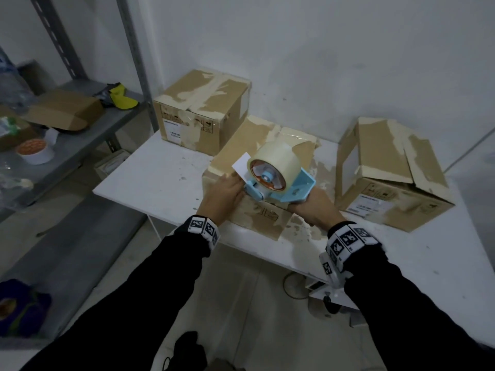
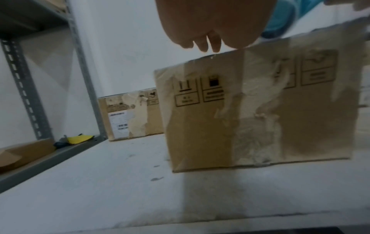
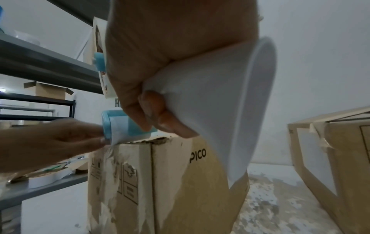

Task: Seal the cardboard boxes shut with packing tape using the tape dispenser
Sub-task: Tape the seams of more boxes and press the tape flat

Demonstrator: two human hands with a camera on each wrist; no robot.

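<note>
A blue tape dispenser (image 1: 278, 183) with a wide roll of clear tape (image 1: 276, 164) hovers over the near end of the middle cardboard box (image 1: 241, 153). My right hand (image 1: 302, 203) grips its white handle (image 3: 220, 110) from below. My left hand (image 1: 239, 186) is at the dispenser's front roller (image 3: 120, 125) and pinches the free tape end (image 3: 116, 136) at the box's top edge. The middle box (image 3: 160, 182) has closed flaps and torn old tape. In the left wrist view the box front (image 2: 260, 110) fills the right side, below my left hand (image 2: 208, 45).
A taped box (image 1: 203, 111) stands at the back left of the white table (image 1: 150, 178). A box with raised flaps (image 1: 388, 178) stands on the right. A grey metal shelf (image 1: 80, 145) with a flat carton, cups and a yellow item lies left.
</note>
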